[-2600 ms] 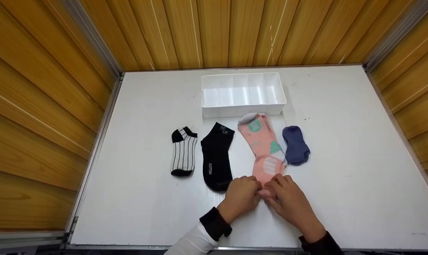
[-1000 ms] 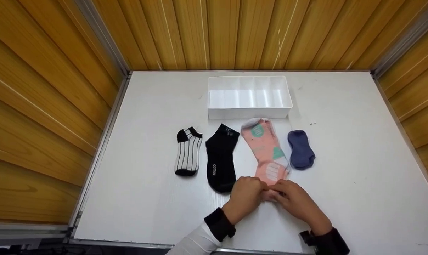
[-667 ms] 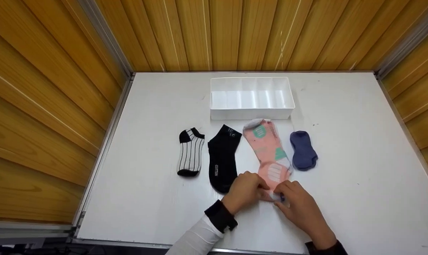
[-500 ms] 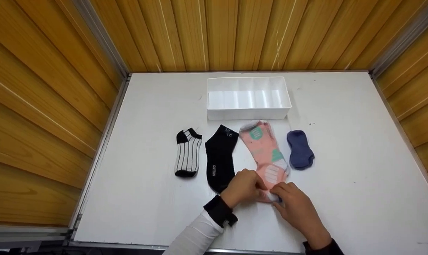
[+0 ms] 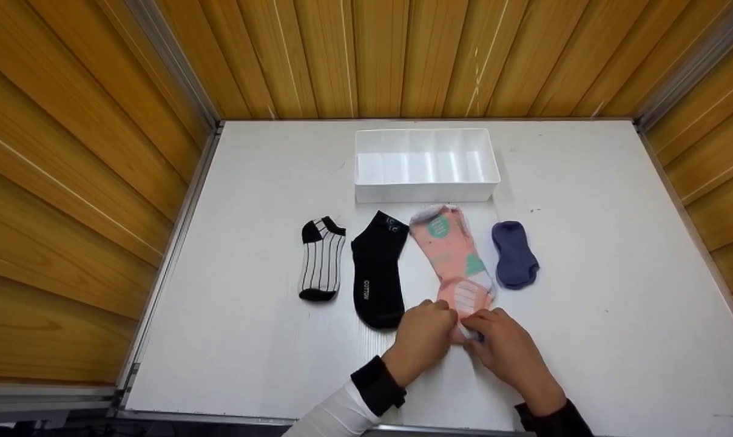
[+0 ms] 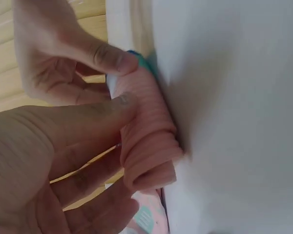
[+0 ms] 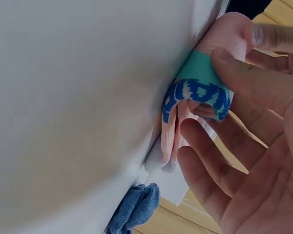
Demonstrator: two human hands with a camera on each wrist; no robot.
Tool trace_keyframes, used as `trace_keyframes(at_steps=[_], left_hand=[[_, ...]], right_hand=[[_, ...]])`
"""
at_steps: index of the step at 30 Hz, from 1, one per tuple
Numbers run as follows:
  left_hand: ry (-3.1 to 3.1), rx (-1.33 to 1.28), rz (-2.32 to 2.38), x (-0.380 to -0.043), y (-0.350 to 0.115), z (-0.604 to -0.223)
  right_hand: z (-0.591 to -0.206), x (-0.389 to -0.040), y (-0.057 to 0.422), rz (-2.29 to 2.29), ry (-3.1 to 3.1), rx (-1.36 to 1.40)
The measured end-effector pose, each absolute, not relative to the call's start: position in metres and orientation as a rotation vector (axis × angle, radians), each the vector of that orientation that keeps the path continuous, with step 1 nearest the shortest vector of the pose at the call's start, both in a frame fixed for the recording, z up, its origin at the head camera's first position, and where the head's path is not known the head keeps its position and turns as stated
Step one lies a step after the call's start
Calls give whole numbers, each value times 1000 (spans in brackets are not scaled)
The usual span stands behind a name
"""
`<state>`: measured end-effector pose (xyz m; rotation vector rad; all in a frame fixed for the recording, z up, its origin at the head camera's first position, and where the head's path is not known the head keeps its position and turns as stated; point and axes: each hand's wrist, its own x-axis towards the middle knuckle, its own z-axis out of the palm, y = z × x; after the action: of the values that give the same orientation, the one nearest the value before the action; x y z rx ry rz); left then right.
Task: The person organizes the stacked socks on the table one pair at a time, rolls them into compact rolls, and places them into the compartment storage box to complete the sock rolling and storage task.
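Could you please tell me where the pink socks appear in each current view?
Head: right of centre, the pink socks run from below the white box down to the hands.
Left wrist: their rolled end is near the centre, more fabric at the bottom.
Right wrist: upper, right of centre, showing a turquoise-and-blue cuff.
Shared landmark: the right hand, touching the roll.

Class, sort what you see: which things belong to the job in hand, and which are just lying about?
In the job: pink sock, near end rolled; left hand and right hand, both on it.

Apparently lying about, held by neither hand: striped sock; black sock; dark blue sock; white box.
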<state>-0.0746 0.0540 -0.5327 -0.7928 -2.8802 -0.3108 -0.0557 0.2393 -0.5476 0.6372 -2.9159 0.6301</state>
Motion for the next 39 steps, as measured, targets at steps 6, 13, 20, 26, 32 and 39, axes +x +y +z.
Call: trace_keyframes(at_steps=[6, 13, 20, 26, 32, 39], left_hand=[[-2773, -735, -117, -68, 59, -541], [-2784, -723, -221, -71, 59, -545], [-2921, -698, -348, -76, 54, -541], [-2930, -706, -300, -77, 53, -540], [-2897, -733, -182, -78, 55, -543], [-2924, -743, -183, -82, 54, -544]], right_hand=[[-541, -60, 241, 683, -2962, 626], [-542, -61, 245, 637, -2962, 672], [-548, -58, 246, 471, -2849, 729], [-549, -61, 247, 484, -2866, 713], [-548, -64, 247, 516, -2913, 702], [-547, -66, 247, 449, -2933, 729]])
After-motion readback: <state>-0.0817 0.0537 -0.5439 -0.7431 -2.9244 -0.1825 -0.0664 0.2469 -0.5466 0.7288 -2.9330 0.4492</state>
